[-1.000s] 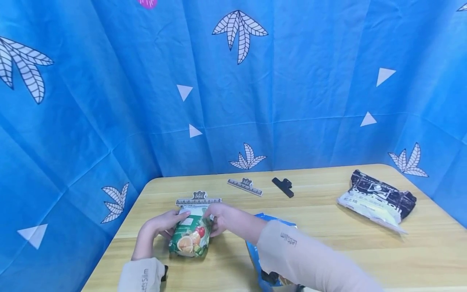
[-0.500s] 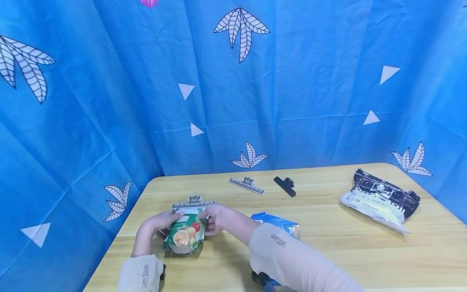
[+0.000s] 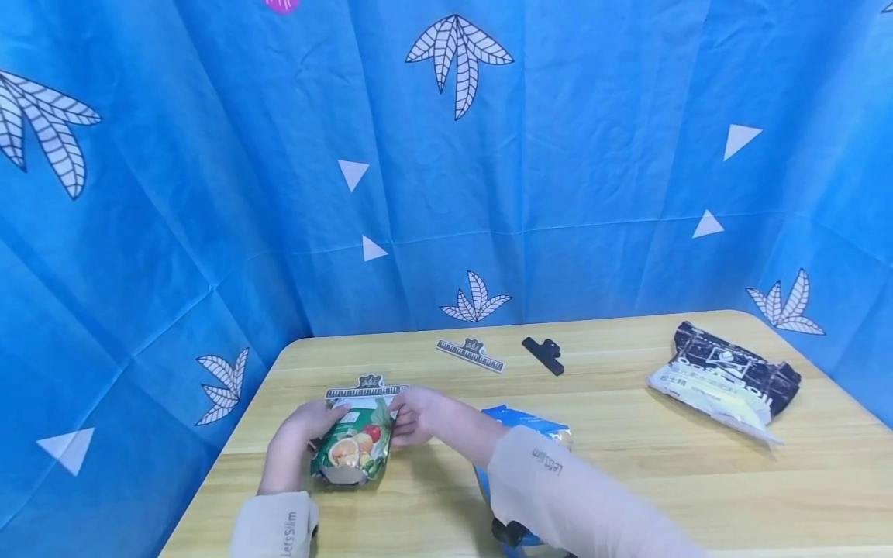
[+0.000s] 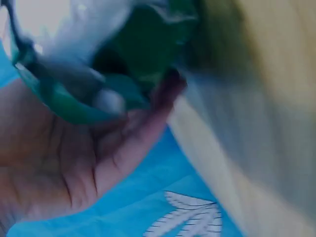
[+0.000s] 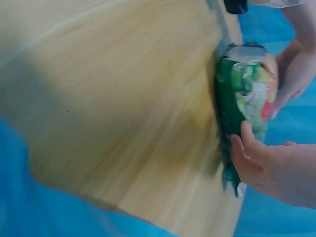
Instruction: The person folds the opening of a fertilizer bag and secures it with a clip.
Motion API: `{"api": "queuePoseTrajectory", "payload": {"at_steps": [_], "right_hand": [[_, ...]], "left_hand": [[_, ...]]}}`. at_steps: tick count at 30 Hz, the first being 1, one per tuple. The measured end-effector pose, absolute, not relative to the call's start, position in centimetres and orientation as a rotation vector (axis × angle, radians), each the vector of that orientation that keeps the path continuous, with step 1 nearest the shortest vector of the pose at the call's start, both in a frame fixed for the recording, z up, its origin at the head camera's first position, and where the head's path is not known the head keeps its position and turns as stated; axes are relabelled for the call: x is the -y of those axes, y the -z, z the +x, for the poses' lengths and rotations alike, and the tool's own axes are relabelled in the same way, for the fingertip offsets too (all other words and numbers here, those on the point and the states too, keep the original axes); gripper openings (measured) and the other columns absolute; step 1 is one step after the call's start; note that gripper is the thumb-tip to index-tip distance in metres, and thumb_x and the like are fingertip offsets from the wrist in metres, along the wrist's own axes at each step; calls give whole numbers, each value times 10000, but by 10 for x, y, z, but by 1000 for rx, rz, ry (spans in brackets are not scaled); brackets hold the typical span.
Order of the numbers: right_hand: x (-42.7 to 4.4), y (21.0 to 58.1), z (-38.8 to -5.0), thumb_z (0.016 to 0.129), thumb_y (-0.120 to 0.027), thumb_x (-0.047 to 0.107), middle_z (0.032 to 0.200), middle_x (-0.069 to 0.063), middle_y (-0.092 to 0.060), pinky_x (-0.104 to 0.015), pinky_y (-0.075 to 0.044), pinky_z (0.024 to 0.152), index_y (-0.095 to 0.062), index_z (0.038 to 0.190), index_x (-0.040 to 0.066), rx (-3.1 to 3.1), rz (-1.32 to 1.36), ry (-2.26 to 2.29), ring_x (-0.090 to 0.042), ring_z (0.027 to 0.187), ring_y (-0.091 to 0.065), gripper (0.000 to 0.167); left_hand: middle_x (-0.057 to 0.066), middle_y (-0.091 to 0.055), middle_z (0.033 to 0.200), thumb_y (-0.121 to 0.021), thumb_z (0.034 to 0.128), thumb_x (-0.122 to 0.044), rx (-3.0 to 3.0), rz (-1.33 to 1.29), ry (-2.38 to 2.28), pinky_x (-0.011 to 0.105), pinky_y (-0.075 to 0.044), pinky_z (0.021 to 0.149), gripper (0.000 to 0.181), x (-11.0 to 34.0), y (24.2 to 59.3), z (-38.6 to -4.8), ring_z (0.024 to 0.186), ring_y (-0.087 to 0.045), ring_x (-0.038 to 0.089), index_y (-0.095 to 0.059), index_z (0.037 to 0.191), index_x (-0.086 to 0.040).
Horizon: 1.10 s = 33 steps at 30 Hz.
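A green bag (image 3: 352,446) printed with fruit lies at the left of the table in the head view. Across its far end sits a long clip (image 3: 366,391) with a piano-key pattern. My left hand (image 3: 312,422) grips the bag's left side, thumb on top; in the left wrist view its fingers reach along the green wrapper (image 4: 74,101). On the opposite side, my right hand (image 3: 416,415) holds the upper right edge with curled fingers. The right wrist view shows those fingertips (image 5: 247,129) against the bag's side.
A second piano-patterned clip (image 3: 470,356) and a black clip (image 3: 543,356) lie at the back of the wooden table (image 3: 628,457). A blue bag (image 3: 526,422) sits partly beneath my right forearm. At the far right rests a black-and-white bag (image 3: 725,380).
The green bag has shifted a little to the left and lies flatter, with both hands moving along on it. The loose clips and the black-and-white bag stay where they were.
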State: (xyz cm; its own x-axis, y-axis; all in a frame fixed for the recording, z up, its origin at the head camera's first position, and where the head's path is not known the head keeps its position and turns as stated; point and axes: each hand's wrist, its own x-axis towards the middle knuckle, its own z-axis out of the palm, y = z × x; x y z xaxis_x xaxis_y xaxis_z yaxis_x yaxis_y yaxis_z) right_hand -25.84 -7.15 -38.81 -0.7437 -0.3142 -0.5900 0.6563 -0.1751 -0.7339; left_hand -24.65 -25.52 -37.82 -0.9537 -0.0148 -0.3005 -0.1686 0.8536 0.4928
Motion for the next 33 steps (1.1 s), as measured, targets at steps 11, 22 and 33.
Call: {"api": "queuePoseTrajectory", "payload": {"at_steps": [11,22,33], "right_hand": [[3,333,-237,906,-440,14,1298,-320,-395,-463,-360,964,-344,1276,-130,-1559,98,1983,-428,1204,-381,408],[-123,346,-229,953,-418,87,1348,-298,-362,-452,-316,998,-292,1346,-124,-1772,65,1986,-418,1228,-357,464],[-191,406,-223,962,-332,106,1325,-358,-320,-500,-290,998,-251,1276,-176,-1789,114,1866,-454,1234,-313,430]], "left_hand": [[217,-590,1046,-534,930,-282,-3119,70,-764,477,-472,753,451,170,357,-235,926,-571,365,-500,1191,85],[170,-566,1101,-595,893,-231,-2580,322,-1282,388,-500,701,459,100,386,-217,889,-579,298,-471,1231,53],[317,-472,1152,-594,846,-22,-2051,-141,-1789,449,-426,893,596,82,421,-212,1021,-532,391,-260,1278,217]]}}
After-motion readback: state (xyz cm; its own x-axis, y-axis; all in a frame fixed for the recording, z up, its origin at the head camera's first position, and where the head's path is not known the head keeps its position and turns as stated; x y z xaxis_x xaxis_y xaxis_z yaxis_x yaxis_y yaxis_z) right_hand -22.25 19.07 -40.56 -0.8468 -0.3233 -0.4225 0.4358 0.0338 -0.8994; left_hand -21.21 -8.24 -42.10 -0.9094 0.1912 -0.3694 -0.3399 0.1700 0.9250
